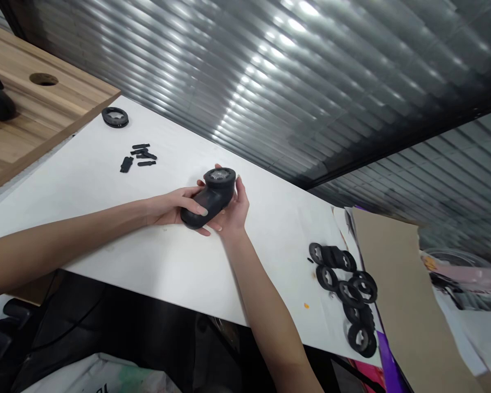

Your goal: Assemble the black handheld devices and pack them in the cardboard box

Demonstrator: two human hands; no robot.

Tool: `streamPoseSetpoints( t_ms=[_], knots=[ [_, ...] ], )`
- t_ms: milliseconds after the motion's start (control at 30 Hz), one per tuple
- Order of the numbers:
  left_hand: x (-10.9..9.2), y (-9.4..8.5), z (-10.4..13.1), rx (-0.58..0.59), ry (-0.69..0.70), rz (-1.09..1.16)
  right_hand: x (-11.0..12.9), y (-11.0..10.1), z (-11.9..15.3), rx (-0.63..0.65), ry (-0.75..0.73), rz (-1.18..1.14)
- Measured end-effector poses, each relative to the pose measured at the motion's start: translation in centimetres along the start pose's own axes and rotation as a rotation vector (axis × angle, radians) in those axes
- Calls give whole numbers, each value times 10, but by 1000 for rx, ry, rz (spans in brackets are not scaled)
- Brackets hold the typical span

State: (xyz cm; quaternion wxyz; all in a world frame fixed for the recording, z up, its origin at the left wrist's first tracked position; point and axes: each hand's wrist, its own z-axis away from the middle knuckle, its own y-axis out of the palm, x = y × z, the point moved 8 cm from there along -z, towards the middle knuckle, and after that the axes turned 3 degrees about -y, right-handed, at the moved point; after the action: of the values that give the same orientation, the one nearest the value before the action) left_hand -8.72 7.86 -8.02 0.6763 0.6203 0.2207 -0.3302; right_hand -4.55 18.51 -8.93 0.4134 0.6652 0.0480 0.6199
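Over the white table I hold a black lint shaver point(213, 201), a curved handheld body with a round head and a silvery mesh disc facing up. My left hand point(184, 206) wraps the lower body, its thumb across the front. From the right, my right hand point(235, 213) cups the device behind the head, with some fingers hidden by it. Small flat black tabs point(142, 153) lie loosely grouped to the left, beyond my left forearm. Farther back on that side rests a black ring point(115, 117) with a shaped opening.
Several black rings point(349, 295) lie clustered at the table's right end, beside a sheet of brown cardboard point(396, 273). A wooden surface point(45, 114) adjoins the white table point(180, 273) on the left. Corrugated metal point(213, 71) rises behind. Black items point(8, 327) sit below the front edge.
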Motion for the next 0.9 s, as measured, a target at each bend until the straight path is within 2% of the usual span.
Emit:
streamPoseSetpoints(
  t_ms=[167,333,467,667,800,900],
  knots=[
    [0,-2,3,-42,8,-5,3,3,0,-59,-42,-144],
    [0,-1,6,-86,1,-25,3,9,0,-25,-31,-134],
    [-3,-1,5,-113,65,-90,5,9,1,-39,-51,-112],
    [-21,-19,6,-304,242,-247,9,12,4,-68,-95,-61],
    [-35,-33,13,-442,308,-318,13,6,3,-122,-140,-19],
    [-43,-36,19,-468,392,-417,13,0,-1,-138,-161,17]
  ],
)
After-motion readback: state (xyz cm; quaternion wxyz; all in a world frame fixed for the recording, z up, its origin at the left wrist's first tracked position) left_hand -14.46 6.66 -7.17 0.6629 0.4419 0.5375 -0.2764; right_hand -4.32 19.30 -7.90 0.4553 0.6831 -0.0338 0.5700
